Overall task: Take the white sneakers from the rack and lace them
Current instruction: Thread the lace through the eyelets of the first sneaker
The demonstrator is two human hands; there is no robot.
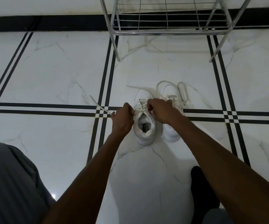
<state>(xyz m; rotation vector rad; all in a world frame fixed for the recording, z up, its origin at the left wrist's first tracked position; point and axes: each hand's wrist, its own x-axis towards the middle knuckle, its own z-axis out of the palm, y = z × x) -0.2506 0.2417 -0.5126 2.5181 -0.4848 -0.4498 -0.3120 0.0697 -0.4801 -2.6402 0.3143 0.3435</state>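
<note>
Two white sneakers stand side by side on the marble floor, toes pointing away from me. The left sneaker point(144, 126) has its opening toward me, with laces crossed over the tongue. My left hand point(122, 118) pinches one lace end point(98, 105) that trails out to the left. My right hand point(160, 109) grips the other lace end point(144, 90), which streams away over the toe. The right sneaker point(171, 132) lies partly under my right wrist, and its loose lace point(181, 91) loops on the floor beyond it.
A chrome wire shoe rack point(166, 21) stands at the wall beyond the sneakers, its legs on the floor. The white marble floor point(58, 70) carries black stripe bands. My grey-trousered knee point(9, 183) fills the lower left, and a dark foot point(201, 188) sits lower right.
</note>
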